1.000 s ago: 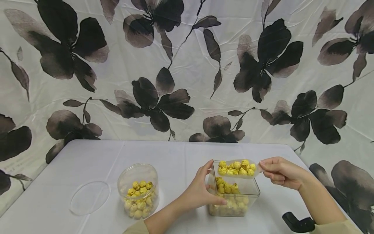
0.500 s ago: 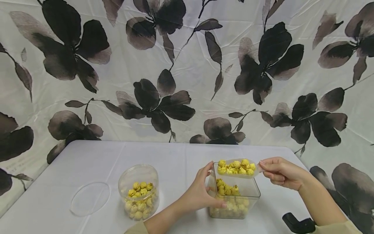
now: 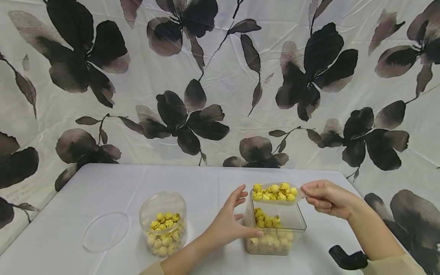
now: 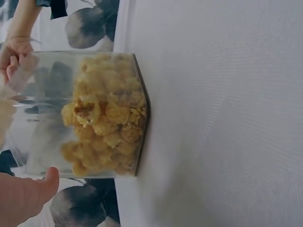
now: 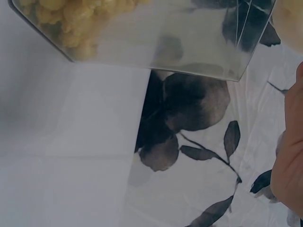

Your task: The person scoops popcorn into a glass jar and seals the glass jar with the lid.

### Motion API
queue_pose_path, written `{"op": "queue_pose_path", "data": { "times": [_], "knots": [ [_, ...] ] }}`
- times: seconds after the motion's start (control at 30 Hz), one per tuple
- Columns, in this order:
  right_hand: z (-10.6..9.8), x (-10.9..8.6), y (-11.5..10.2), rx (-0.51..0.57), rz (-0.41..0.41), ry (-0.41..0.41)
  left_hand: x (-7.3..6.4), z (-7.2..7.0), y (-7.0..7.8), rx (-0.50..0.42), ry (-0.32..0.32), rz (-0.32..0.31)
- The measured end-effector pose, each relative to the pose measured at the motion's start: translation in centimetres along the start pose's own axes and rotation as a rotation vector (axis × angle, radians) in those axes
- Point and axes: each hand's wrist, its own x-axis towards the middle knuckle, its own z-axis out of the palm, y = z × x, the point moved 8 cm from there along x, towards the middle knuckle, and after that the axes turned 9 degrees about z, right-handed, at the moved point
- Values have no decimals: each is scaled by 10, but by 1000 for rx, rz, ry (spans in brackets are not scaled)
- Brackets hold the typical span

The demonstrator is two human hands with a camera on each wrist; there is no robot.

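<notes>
A clear square container (image 3: 299,242), partly filled with yellow popcorn (image 3: 269,221), stands on the table. My left hand (image 3: 225,223) is around its left side, fingers spread and apart from the far rim. The thumb (image 4: 47,187) lies near the container's wall in the left wrist view. My right hand (image 3: 326,196) pinches the end of a translucent scoop (image 3: 283,203) heaped with popcorn balls (image 3: 275,191). The scoop is over the container's far rim. In the right wrist view only the edge of the right hand (image 5: 291,156) shows.
Left of the container stands a round clear jar (image 3: 151,208), partly filled with popcorn. A clear round lid (image 3: 106,232) lies flat farther left on the white table (image 3: 192,183). A black bent piece (image 3: 347,258) sits at the right sleeve. Behind the table hangs a floral cloth (image 3: 237,99).
The left hand's fingers have come off the container and moved slightly left. My right hand has shifted a little up and to the left with the loaded scoop.
</notes>
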Motion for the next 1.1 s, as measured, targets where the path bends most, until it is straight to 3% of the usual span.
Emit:
{"op": "queue_pose_path", "data": {
  "times": [0.43, 0.83, 1.0, 1.1],
  "knots": [
    [7, 9, -11, -12, -5, -17, -10, -25, 23, -109, 78, 12],
    [19, 21, -20, 5, -1, -9, -25, -60, 54, -48, 211, 41],
    [24, 23, -23, 25, -4, -8, -28, -75, 62, -18, 223, 29],
    [27, 25, -24, 37, -10, -12, -32, -85, 68, -14, 228, 57]
  ]
}}
